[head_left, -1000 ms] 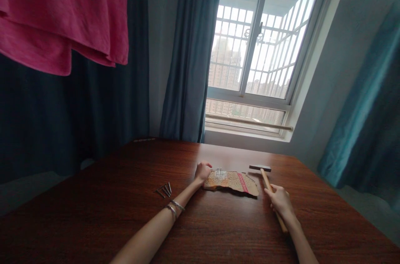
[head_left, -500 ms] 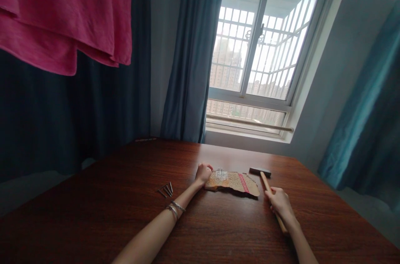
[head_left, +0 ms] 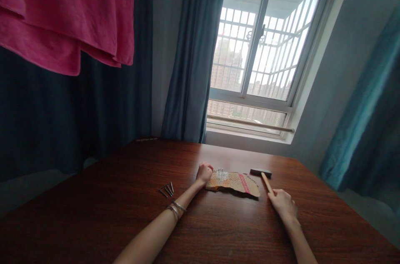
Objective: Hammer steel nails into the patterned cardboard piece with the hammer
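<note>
A torn piece of patterned cardboard point(head_left: 239, 185) with a pink stripe lies on the table. Several nails point(head_left: 220, 171) stand upright in it near its left end, around a whitish, shiny patch. My left hand point(head_left: 204, 173) is closed at the cardboard's left end, gripping its edge. To the right, my right hand point(head_left: 283, 203) is closed around the wooden handle of a hammer point(head_left: 266, 183). The hammer's dark head rests low beside the cardboard's right end, and the lower handle is hidden by the hand. Several loose nails point(head_left: 168, 189) lie left of my left forearm.
The brown wooden table point(head_left: 103, 214) extends to a wall with a barred window point(head_left: 250, 68). Blue curtains point(head_left: 190, 56) hang behind and at the right. A pink cloth point(head_left: 84, 18) hangs at the upper left, above the table.
My right hand has turned over the hammer's handle, so the handle's lower end no longer shows. The left hand, cardboard and nails stay in place; the view has shifted very slightly.
</note>
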{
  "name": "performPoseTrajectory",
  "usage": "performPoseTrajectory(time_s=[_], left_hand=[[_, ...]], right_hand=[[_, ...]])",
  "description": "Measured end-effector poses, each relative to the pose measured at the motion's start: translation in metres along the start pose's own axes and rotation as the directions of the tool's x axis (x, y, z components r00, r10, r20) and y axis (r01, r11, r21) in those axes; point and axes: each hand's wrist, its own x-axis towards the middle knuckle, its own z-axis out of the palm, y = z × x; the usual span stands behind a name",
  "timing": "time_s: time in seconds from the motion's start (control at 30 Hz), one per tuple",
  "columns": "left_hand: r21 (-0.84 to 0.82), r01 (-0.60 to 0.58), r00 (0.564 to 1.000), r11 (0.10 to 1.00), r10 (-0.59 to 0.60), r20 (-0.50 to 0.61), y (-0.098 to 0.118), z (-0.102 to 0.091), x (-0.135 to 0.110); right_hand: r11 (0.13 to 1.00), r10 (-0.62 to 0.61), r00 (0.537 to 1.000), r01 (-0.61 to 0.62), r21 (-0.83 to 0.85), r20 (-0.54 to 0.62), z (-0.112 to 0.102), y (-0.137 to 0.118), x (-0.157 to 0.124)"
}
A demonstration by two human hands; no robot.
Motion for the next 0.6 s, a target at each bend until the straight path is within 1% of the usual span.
performPoseTrajectory(time_s=[0.1,0.23,0.3,0.37,0.43,0.5,0.57,0.6], left_hand=[[0.003,0.022,1.000,1.000,-0.022,0.013,0.002,-0.002,-0.001],[0.024,0.026,0.999,0.999,-0.026,0.022,0.005,-0.005,-0.002],[0.034,0.019,0.999,0.999,-0.020,0.028,0.006,-0.005,-0.001],[0.039,0.020,0.999,0.999,-0.021,0.031,0.006,-0.005,-0.001],[0.031,0.025,0.999,0.999,-0.026,0.028,0.005,-0.004,-0.001],[0.008,0.027,1.000,1.000,-0.027,0.013,0.005,-0.005,-0.002],[-0.029,0.016,1.000,0.999,-0.016,-0.017,0.007,-0.007,-0.002],[-0.047,0.005,0.999,0.999,-0.007,-0.038,0.009,-0.009,-0.002]], right_hand=[[0.999,0.050,0.999,-0.050,-0.016,0.010,0.002,0.001,0.001],[0.999,0.014,1.000,-0.014,0.045,-0.014,0.006,0.004,0.002],[1.000,-0.003,0.998,0.004,0.023,-0.060,0.008,0.003,-0.001],[0.999,-0.033,0.986,0.026,-0.044,-0.163,0.008,-0.003,-0.006],[0.991,-0.124,0.949,0.102,-0.089,-0.290,0.009,-0.016,-0.013],[0.964,-0.265,0.885,0.247,-0.096,-0.384,0.011,-0.034,-0.023],[0.909,-0.406,0.808,0.407,-0.093,-0.426,0.015,-0.054,-0.034],[0.873,-0.469,0.773,0.480,-0.090,-0.427,0.017,-0.064,-0.039]])
